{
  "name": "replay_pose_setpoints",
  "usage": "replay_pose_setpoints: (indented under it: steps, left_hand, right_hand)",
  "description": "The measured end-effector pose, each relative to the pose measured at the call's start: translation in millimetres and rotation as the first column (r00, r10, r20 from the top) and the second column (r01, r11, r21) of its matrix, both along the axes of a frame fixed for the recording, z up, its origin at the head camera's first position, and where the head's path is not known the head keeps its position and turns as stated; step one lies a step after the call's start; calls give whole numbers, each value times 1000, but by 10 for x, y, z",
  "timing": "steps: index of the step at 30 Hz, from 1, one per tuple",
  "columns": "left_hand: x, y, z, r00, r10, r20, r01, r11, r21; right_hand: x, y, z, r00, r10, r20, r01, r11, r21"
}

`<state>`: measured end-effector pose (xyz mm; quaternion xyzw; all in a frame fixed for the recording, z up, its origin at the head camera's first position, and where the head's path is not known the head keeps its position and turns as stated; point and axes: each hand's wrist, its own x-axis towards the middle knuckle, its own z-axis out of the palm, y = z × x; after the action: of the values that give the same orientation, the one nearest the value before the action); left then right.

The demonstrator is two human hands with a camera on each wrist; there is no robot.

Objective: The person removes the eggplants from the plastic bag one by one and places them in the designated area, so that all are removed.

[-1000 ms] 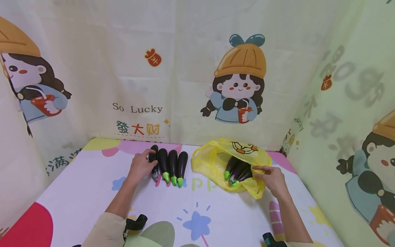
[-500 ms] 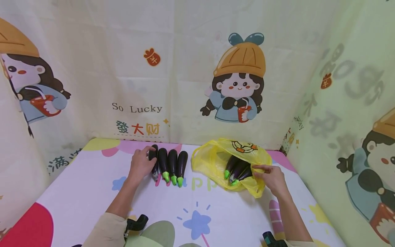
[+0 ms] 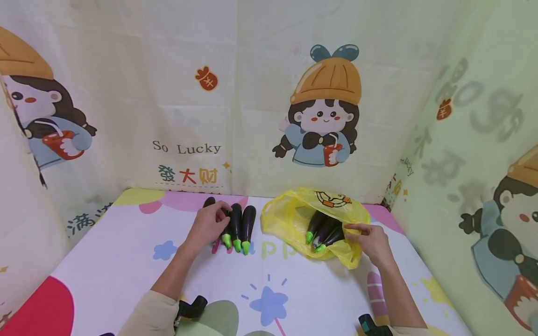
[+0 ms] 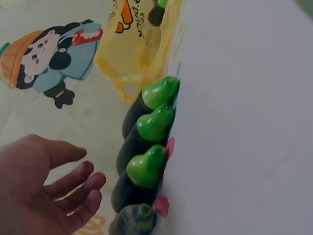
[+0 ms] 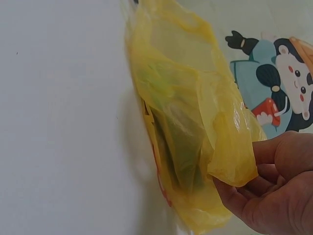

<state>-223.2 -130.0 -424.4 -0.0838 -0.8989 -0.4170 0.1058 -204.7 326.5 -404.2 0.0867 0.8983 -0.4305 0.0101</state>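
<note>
Several dark purple eggplants [image 3: 249,221] with bright green caps lie side by side on the table. Over the left part of that row is my left hand [image 3: 208,223], hiding much of the two leftmost ones. The left wrist view shows this hand [image 4: 44,188] with loosely bent fingers, apart from the eggplants, nothing in its grasp. One end eggplant [image 4: 133,221] has a duller, greyish cap. To the right, a yellow plastic bag [image 3: 281,217] lies with its mouth towards me and three eggplants [image 3: 323,231] inside. My right hand [image 5: 279,183] pinches the bag's edge between thumb and fingers.
A printed cloth covers the table [image 3: 210,280], with fabric walls [image 3: 252,116] behind and on both sides. Black wrist-camera mounts [image 3: 192,307] sit at both forearms.
My left hand has let go of the leftmost eggplant and shifted right, over the second one. The right hand and the bag stay where they were.
</note>
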Motion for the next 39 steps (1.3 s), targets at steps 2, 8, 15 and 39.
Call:
replay_pose_setpoints:
  steps: [2, 8, 15, 39]
  left_hand:
    - [10, 59, 7, 999, -51, 10, 52, 999, -13]
    - [9, 265, 10, 982, -180, 60, 182, 983, -34]
    - [-69, 494, 2, 961, -265, 83, 268, 963, -32]
    - [-408, 1300, -60, 869, -479, 122, 484, 875, -6]
  right_hand:
    - [-5, -4, 8, 1000, 1, -3, -1, 1000, 0]
    - [-15, -13, 19, 1000, -2, -1, 2, 1000, -6]
    - [-4, -13, 14, 1000, -3, 6, 3, 1000, -14]
    - [1, 20, 0, 1000, -14, 7, 14, 999, -33]
